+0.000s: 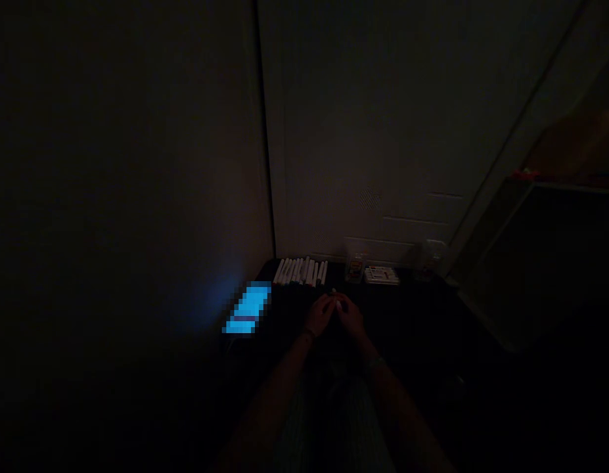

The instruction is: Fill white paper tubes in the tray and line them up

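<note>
Close together at the middle of the dark table, my left hand [320, 315] and my right hand [351, 316] meet at the fingertips, both closed. Between them shows a small white thing [334, 291], marker-like in colour; the dimness and my fingers hide its shape. Just beyond my left hand lies a row of several white markers [300, 270], side by side and slightly slanted. Past my right hand are a flat pack of white sticks [382, 274] and a clear plastic case [356, 268] with a printed label.
A glowing blue screen [248, 309], blurred into blocks, lies at the table's left side. Another clear case [432, 259] stands at the back right. A pale wall [353, 131] rises behind the table [403, 315]. A large dark panel [555, 263] is on the right.
</note>
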A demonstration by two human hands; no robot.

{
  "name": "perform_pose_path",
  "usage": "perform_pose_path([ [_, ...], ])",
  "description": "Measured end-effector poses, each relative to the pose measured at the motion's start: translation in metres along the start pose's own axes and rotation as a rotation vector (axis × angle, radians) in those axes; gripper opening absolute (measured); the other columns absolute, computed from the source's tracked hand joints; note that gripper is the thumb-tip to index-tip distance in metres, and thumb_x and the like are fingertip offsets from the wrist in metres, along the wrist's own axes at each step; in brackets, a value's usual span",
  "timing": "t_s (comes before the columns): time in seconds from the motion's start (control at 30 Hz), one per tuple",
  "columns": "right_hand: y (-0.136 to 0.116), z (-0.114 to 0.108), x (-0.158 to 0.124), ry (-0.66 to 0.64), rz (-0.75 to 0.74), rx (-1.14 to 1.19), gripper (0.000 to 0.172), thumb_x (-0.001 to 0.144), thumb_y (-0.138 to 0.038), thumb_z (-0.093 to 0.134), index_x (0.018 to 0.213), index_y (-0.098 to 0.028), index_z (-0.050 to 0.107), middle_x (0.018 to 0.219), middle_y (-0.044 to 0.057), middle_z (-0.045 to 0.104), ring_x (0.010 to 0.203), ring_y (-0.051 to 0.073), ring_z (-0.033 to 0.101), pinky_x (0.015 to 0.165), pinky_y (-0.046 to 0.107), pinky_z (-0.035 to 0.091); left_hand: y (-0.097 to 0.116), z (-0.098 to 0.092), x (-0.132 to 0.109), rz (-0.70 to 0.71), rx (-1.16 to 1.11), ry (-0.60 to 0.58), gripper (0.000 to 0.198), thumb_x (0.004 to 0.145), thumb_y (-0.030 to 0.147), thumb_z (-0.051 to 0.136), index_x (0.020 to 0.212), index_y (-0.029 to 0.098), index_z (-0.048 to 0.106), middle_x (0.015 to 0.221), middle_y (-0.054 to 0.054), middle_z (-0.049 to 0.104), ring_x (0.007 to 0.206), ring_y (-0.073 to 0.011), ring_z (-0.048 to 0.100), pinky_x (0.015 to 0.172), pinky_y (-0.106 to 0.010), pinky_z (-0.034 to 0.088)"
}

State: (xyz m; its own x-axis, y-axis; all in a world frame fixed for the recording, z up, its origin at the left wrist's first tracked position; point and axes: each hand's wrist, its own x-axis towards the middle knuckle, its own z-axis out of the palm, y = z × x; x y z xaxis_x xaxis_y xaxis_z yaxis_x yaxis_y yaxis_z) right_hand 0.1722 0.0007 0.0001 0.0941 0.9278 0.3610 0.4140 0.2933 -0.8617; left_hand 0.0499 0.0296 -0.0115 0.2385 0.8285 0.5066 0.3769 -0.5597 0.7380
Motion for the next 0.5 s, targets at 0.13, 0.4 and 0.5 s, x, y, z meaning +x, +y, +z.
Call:
perform_pose_path([
  [0.13,-0.0009,-0.0006,-0.0002,-0.009,0.016,-0.006,0.030,0.076,-0.037,0.048,0.105,-0.034,0.056,0.101,-0.004,0.061,0.092,0.017,0.056,0.081,0.030,0.042,0.0040,-0.0014,0.0000,-0.015,-0.006,0.013,0.027,0.083,0.032,0.041,0.097,0.022,0.061,0.095,-0.002,0.059,0.092,-0.0143,0.053,0.086,-0.027,0.040],
  [0.4,0.0043,0.0013,0.0007,-0.007,-0.012,-0.025,0.031,0.079,-0.038,0.045,0.107,-0.034,0.054,0.102,-0.004,0.061,0.092,0.016,0.056,0.081,0.029,0.042,0.0023,-0.0004,0.0000,-0.054,-0.011,0.013,0.026,0.082,0.031,0.042,0.097,0.022,0.062,0.100,-0.002,0.059,0.097,-0.0151,0.052,0.091,-0.029,0.037],
  [0.5,0.0043,0.0015,0.0006,-0.014,-0.012,-0.033,0.031,0.079,-0.039,0.044,0.108,-0.033,0.054,0.102,-0.004,0.061,0.093,0.016,0.056,0.082,0.029,0.042,0.0009,0.0005,0.0005,-0.062,-0.028,0.011,0.026,0.082,0.030,0.042,0.097,0.022,0.061,0.101,-0.002,0.059,0.098,-0.0149,0.051,0.092,-0.029,0.037],
])
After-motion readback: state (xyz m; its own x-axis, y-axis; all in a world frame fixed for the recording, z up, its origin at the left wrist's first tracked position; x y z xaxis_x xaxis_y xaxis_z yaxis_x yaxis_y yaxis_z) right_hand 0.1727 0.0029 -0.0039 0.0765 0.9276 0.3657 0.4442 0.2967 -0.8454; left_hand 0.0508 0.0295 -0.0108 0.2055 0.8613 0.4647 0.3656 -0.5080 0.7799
